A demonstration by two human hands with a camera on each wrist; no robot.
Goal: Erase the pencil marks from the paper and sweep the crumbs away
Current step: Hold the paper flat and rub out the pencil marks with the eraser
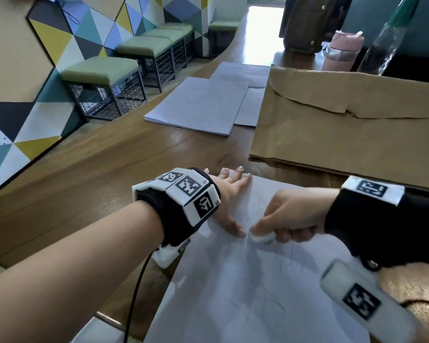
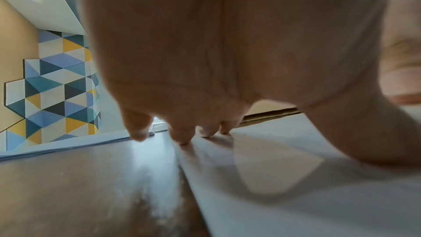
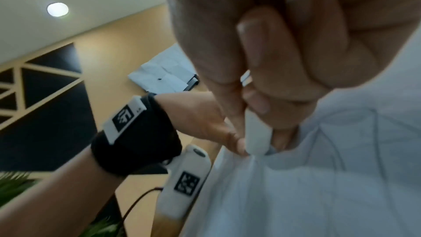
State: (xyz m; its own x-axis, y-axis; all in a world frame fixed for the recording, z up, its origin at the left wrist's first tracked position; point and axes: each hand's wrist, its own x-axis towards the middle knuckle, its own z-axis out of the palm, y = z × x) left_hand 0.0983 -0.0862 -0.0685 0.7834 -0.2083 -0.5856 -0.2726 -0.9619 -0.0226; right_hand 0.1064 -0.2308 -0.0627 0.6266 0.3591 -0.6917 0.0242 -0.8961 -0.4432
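Note:
A white sheet of paper (image 1: 258, 288) with faint pencil lines lies on the wooden table (image 1: 97, 169) in front of me. My left hand (image 1: 229, 194) lies flat on the sheet's far left part, fingers spread, thumb pointing toward the eraser. My right hand (image 1: 285, 219) pinches a small white eraser (image 1: 260, 237) and presses its end on the paper beside the left thumb. In the right wrist view the eraser (image 3: 257, 136) sits between thumb and fingers, its tip on the paper (image 3: 307, 186), with pencil lines to its right. The left wrist view shows fingertips (image 2: 182, 132) on the paper (image 2: 296, 177).
A large brown envelope (image 1: 344, 125) lies just beyond the sheet on the right. A stack of white papers (image 1: 198, 105) sits farther back. A pink bottle (image 1: 342, 50) and a clear bottle (image 1: 384, 38) stand at the far right. Green stools (image 1: 102, 82) line the patterned wall.

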